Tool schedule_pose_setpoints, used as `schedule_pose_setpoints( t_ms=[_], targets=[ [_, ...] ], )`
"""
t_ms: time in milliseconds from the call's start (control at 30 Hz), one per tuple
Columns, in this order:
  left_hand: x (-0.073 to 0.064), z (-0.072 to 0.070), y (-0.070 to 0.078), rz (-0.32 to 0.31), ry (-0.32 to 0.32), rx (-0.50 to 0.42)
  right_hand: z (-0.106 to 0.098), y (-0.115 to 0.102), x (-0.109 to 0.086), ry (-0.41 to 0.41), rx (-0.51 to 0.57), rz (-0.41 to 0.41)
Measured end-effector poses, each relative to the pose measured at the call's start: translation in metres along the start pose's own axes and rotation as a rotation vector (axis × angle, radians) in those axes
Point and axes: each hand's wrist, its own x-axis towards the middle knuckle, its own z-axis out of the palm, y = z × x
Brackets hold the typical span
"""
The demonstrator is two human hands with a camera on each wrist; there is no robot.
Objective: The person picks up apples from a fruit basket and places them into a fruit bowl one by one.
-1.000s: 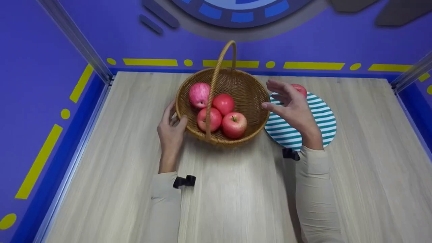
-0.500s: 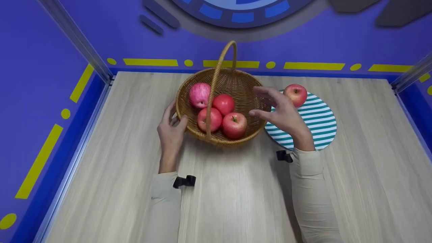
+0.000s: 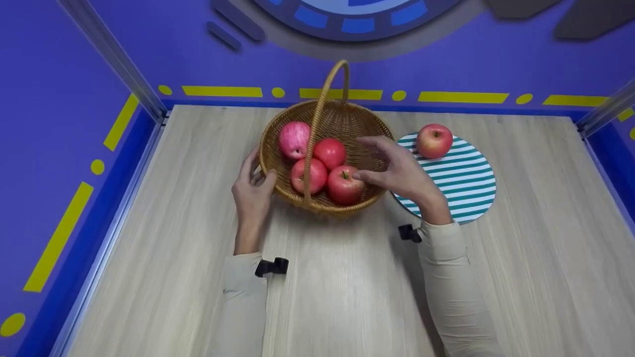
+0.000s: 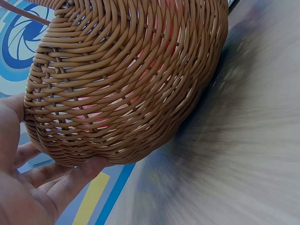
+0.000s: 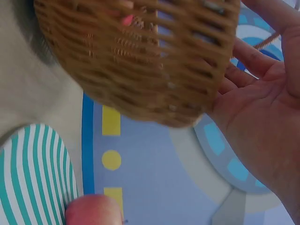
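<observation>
A brown wicker basket (image 3: pixel 369 121) with a tall arched handle stands near the back of the table, holding several red apples (image 3: pixel 330 151). My left hand (image 3: pixel 252 201) grips its left side, the thumb at the rim and the fingers against the woven outer wall (image 4: pixel 122 93). Over the right rim reaches my right hand (image 3: pixel 407 176), fingers extended, thumb tip beside or touching the front right apple (image 3: pixel 343 192); whether they touch is unclear. In the right wrist view, the basket wall hides the fingertips. Another apple (image 3: pixel 434 141) sits on a green-and-white striped round plate (image 3: pixel 469 183) to the right.
The pale wooden tabletop (image 3: pixel 327 287) extends in front of the basket. A blue-purple panel (image 3: pixel 446 69) with yellow marks rises directly behind it, and a side panel (image 3: pixel 44 124) stands at the left. The basket's handle (image 3: pixel 322 104) arches above the apples.
My right hand has moved left from above the striped plate into the basket's right side, uncovering the apple on the plate. My left hand and the basket have stayed nearly still.
</observation>
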Motion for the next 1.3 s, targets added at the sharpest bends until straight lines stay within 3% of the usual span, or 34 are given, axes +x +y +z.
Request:
schedule_pose_setpoints(
  t_ms=[367, 700, 1033, 1300],
  targets=[
    [0.000, 0.000, -0.001, 0.019, -0.009, 0.014, 0.011, -0.003, 0.005, -0.031, -0.091, -0.035],
    [0.000, -0.001, -0.002, 0.026, 0.004, 0.026, 0.015, -0.010, 0.015, -0.186, -0.289, -0.018],
    [0.001, 0.000, -0.002, 0.029, 0.006, 0.031, 0.021, -0.010, 0.025, -0.286, -0.470, -0.031],
    [0.002, 0.000, -0.002, 0.023, -0.002, 0.025, 0.023, -0.010, 0.028, -0.361, -0.489, 0.101]
  ],
)
